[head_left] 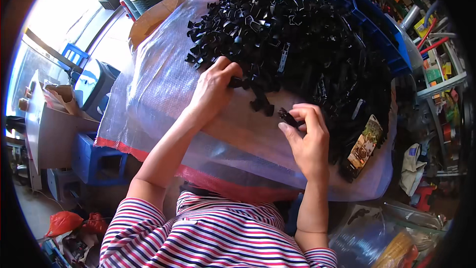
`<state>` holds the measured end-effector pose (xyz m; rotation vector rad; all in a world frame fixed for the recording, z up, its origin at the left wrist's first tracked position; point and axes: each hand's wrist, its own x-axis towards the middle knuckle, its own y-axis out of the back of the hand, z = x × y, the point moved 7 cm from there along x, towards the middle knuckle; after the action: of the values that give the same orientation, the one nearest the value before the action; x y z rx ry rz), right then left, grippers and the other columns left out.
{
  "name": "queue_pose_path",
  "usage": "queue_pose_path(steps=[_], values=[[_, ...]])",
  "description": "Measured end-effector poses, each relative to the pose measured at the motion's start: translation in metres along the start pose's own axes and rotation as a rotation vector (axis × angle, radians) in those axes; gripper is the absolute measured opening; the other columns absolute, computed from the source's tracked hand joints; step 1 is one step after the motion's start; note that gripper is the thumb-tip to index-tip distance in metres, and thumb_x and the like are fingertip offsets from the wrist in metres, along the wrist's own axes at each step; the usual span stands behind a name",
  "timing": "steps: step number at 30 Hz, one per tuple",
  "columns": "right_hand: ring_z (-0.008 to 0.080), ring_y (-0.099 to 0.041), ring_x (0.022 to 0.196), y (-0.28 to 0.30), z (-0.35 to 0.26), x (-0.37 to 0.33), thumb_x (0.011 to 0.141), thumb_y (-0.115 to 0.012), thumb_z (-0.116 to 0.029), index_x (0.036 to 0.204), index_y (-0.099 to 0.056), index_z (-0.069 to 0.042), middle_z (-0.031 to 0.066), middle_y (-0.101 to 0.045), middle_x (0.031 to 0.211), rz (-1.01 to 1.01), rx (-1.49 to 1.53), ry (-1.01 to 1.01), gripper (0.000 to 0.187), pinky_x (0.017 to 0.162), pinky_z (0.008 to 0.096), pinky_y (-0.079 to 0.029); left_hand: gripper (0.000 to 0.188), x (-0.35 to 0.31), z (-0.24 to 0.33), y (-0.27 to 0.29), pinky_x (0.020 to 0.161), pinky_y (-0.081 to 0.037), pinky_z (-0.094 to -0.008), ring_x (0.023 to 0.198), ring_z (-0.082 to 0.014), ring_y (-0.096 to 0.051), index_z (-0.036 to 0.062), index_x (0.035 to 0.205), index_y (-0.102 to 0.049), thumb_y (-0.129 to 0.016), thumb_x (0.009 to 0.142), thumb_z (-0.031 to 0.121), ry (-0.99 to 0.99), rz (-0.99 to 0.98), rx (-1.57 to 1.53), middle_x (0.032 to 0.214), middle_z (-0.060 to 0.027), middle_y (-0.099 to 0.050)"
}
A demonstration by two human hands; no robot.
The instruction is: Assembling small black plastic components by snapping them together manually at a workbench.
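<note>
A big heap of small black plastic parts covers the far half of a white woven sheet. At the heap's near left edge, my left hand has its fingers curled around a black plastic part. My right hand pinches another black plastic part between thumb and fingers, above the sheet's bare middle. Between my hands a few loose black parts lie apart from the heap. Right of my right hand, a phone with a lit screen leans on the heap's edge.
A blue plastic crate borders the heap at the back right. Shelves with tools and goods stand at the far right. On the left are a blue stool and a grey bin. Clear plastic bags lie at the lower right.
</note>
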<state>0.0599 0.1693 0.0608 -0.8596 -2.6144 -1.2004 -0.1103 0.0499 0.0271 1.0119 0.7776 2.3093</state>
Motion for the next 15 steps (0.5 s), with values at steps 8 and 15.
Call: queue_pose_path(steps=[8, 15], values=[[0.0063, -0.046, 0.066, -0.011, 0.002, -0.023, 0.087, -0.058, -0.024, 0.101, -0.054, 0.0, -0.0026, -0.051, 0.074, 0.005, 0.416, -0.142, 0.029, 0.064, 0.019, -0.04, 0.008, -0.019, 0.004, -0.014, 0.061, -0.047, -0.0243, 0.068, -0.0098, -0.056, 0.0027, 0.089, -0.055, -0.059, 0.084, 0.007, 0.425, -0.106, -0.959, 0.08, -0.0034, -0.061], [0.0063, -0.043, 0.06, -0.02, -0.007, -0.027, 0.091, -0.052, -0.02, 0.097, -0.057, 0.0, -0.002, -0.05, 0.069, 0.061, 0.35, 0.003, 0.021, 0.055, 0.0194, -0.037, 0.016, -0.037, 0.027, -0.033, 0.062, -0.046, -0.0229, 0.072, -0.0104, -0.056, 0.003, 0.089, -0.061, -0.065, 0.081, 0.016, 0.542, -0.14, -1.281, 0.084, -0.0051, -0.06]])
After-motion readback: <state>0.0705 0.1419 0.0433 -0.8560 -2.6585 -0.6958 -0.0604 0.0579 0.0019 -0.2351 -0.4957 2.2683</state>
